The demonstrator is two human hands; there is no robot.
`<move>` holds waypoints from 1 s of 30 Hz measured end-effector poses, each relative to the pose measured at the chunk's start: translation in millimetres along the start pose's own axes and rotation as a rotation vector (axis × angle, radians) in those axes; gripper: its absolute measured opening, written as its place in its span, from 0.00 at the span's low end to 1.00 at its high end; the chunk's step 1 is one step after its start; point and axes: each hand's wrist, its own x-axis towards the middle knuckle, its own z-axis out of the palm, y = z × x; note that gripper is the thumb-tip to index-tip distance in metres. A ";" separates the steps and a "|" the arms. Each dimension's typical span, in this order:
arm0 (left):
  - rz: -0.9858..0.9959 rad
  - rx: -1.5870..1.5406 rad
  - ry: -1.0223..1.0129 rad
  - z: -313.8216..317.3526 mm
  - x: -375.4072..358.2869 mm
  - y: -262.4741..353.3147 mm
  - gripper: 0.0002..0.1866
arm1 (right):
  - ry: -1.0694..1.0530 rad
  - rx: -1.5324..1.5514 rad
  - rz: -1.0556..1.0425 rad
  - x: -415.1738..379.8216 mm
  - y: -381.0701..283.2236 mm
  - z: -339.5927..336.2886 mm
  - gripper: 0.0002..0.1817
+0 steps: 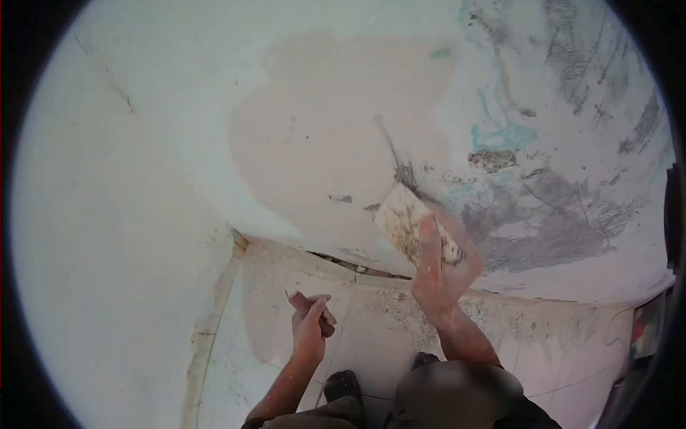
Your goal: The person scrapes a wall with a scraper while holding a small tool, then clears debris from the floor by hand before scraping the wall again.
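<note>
My right hand (446, 268) grips a flat, pale, stained rectangular piece (404, 222), its thumb lying across the near face. The piece's upper corner is at the wall (314, 136), beside dark smudges on a pinkish patch. Lower and to the left, my left hand (312, 325) is closed around a short reddish-brown object (300, 303), perhaps a handle; the rest of it is hidden by the fingers. This hand is apart from the wall.
Grey rough plaster (543, 222) shows on the wall at the right. A dark gap (361, 269) runs along the wall's foot. Below are floor tiles (371, 329) and my dark shoes (343, 386). Another wall (121, 236) stands at the left.
</note>
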 end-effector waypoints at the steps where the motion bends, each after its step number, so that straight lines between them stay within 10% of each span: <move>1: 0.017 0.019 -0.012 3.4 0.5 0.8 0.11 | 0.024 -0.042 -0.025 2.7 -3.8 1.8 0.11; 16: 0.463 0.339 -0.114 32.1 -10.9 -21.0 0.10 | 0.087 0.010 -0.008 -4.6 -18.8 11.0 0.13; 30: 0.216 0.241 -0.074 32.4 -31.8 -8.6 0.12 | 0.134 0.123 0.136 0.6 -33.8 16.4 0.13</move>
